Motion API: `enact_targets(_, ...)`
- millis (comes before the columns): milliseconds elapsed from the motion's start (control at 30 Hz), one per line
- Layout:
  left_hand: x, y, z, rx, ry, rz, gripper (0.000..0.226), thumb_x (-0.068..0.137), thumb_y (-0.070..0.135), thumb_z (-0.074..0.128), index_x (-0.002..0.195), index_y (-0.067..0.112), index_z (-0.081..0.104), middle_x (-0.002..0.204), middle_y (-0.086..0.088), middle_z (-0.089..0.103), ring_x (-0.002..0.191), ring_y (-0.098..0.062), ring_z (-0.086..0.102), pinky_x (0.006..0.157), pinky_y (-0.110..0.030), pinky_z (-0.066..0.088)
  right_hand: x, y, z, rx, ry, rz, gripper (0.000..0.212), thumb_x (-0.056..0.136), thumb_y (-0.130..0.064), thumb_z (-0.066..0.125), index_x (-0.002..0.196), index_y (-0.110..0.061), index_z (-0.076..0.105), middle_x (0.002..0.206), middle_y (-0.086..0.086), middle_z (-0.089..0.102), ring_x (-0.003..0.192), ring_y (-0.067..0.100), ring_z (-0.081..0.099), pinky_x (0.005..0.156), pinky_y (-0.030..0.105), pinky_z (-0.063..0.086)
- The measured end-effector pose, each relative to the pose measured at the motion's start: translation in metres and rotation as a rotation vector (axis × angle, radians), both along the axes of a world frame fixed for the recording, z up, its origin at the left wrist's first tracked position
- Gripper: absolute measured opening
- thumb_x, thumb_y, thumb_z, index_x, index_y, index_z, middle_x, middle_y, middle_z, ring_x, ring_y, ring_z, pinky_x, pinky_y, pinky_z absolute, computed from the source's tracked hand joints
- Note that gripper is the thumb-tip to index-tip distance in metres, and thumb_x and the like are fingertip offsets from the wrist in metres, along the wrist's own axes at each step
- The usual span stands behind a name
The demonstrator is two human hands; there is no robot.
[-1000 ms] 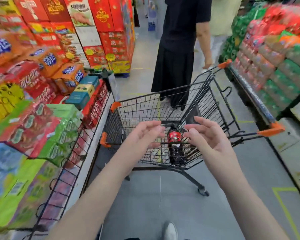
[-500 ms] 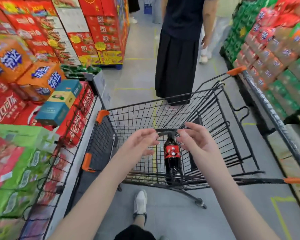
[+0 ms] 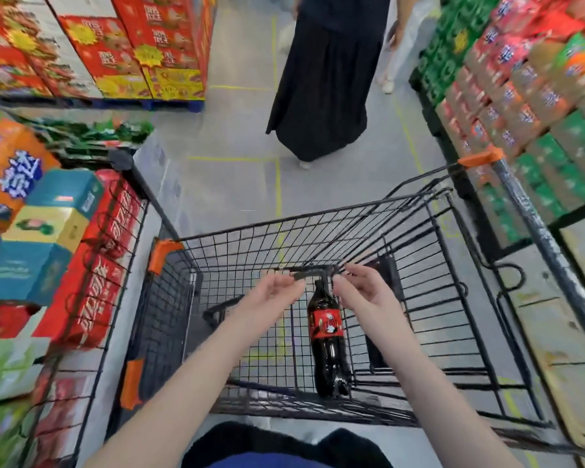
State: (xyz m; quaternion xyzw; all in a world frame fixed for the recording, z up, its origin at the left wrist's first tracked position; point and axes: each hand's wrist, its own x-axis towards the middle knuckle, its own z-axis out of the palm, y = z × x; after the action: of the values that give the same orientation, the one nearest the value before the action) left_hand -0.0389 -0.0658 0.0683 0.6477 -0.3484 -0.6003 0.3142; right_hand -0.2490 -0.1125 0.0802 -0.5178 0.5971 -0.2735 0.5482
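My left hand (image 3: 273, 293), right hand (image 3: 363, 296) hung apart, empty | cola bottle (image 3: 328, 332) sat loose in cart (image 3: 169, 315) | risk: hard shove could roll it

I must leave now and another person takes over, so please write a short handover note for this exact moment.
Left hand: open, above the cart, holding nothing.
Right hand: the same.
The dark drink bottle is inside the cart, near its closer wall.
Done: the bottle is in the cart.
Left: probably grip the cart and push on, with care, because a person in a black skirt stands just ahead.
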Motion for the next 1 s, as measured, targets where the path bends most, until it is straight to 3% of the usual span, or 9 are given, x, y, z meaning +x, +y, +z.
enact_targets(133,-0.005,-0.014,-0.021,0.124,-0.02,0.027,0.071,0.074,0.083,0.068,0.13,0.04,0.058,0.133,0.016,0.064,0.124,-0.007,0.061,0.111,-0.047,0.05,-0.005,-0.034,-0.031,0.087,0.106,0.014,0.046,0.093,-0.058,0.071,0.132,-0.038,0.058,0.121,-0.011,0.071,0.114,0.009,0.068,0.093,0.031,0.054)
enact_targets(300,-0.021,-0.014,-0.056,0.236,-0.044,0.096,0.084,0.082,0.076,0.068,0.149,0.029,0.048,0.147,0.012,0.055,0.134,-0.014,0.055,0.118,-0.05,0.044,-0.005,-0.084,-0.09,0.195,0.245,0.079,0.068,0.094,-0.06,0.068,0.147,-0.024,0.048,0.129,-0.006,0.063,0.118,0.016,0.06,0.098,0.034,0.043)
enact_targets(467,-0.034,-0.007,-0.092,0.315,-0.012,0.158,0.08,0.09,0.066,0.067,0.155,0.025,0.042,0.154,0.011,0.049,0.132,-0.011,0.048,0.117,-0.039,0.039,-0.004,-0.118,-0.172,0.322,0.379,0.143,0.085,0.092,-0.06,0.071,0.156,-0.013,0.039,0.152,0.01,0.054,0.138,0.031,0.053,0.114,0.043,0.041)
enact_targets(567,-0.039,-0.003,-0.114,0.349,-0.022,0.188,0.08,0.093,0.064,0.067,0.156,0.023,0.04,0.155,0.009,0.048,0.128,-0.008,0.047,0.108,-0.029,0.035,0.0,-0.131,-0.218,0.37,0.459,0.172,0.097,0.09,-0.062,0.073,0.159,-0.005,0.034,0.158,0.017,0.047,0.144,0.037,0.048,0.117,0.044,0.04)
enact_targets(667,-0.042,-0.002,-0.136,0.392,-0.034,0.183,0.081,0.091,0.066,0.067,0.155,0.024,0.041,0.155,0.008,0.049,0.134,-0.009,0.048,0.107,-0.03,0.034,0.006,-0.144,-0.26,0.401,0.53,0.23,0.11,0.085,-0.071,0.071,0.161,-0.003,0.031,0.159,0.021,0.046,0.145,0.041,0.047,0.12,0.048,0.04)
enact_targets(800,-0.044,0.002,-0.16,0.433,-0.023,0.207,0.077,0.09,0.062,0.07,0.153,0.026,0.042,0.153,0.013,0.046,0.133,-0.005,0.044,0.109,-0.029,0.032,0.019,-0.158,-0.3,0.417,0.565,0.249,0.104,0.091,-0.06,0.072,0.161,0.002,0.026,0.16,0.024,0.043,0.146,0.041,0.045,0.117,0.045,0.04)
enact_targets(1000,-0.043,0.013,-0.191,0.448,0.005,0.201,0.095,0.082,0.073,0.071,0.158,0.03,0.034,0.16,0.014,0.042,0.143,-0.01,0.045,0.124,-0.041,0.036,0.027,-0.167,-0.345,0.485,0.617,0.281,0.095,0.086,-0.058,0.079,0.149,0.004,0.044,0.146,0.021,0.056,0.134,0.04,0.055,0.112,0.043,0.046)
